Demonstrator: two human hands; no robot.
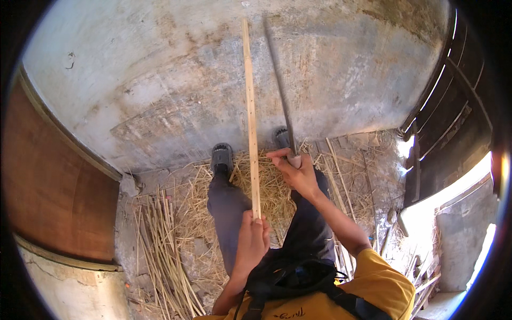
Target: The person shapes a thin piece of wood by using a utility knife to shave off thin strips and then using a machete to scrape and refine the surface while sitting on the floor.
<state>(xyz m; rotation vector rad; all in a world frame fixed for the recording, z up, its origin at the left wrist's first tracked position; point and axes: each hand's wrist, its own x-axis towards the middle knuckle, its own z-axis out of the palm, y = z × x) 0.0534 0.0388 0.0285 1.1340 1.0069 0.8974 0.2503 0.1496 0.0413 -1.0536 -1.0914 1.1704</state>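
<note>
My left hand (252,234) is closed around the near end of a long pale wooden strip (250,117). The strip points straight away from me and carries a row of small dark marks along its length. To its right, my right hand (298,173) grips the pale handle end of a long, thin dark rod-like tool (280,80); whether it is a blade or a bar I cannot tell. The tool leans slightly left toward its far end, apart from the strip. My right forefinger reaches out toward the strip without clearly touching it.
A stained plaster wall (213,69) rises just beyond my shoes (222,154). Straw and shavings (200,186) litter the floor. A bundle of thin sticks (162,240) lies at left, near a brown wooden panel (64,181). Dark boards (453,122) stand at right, with more sticks below.
</note>
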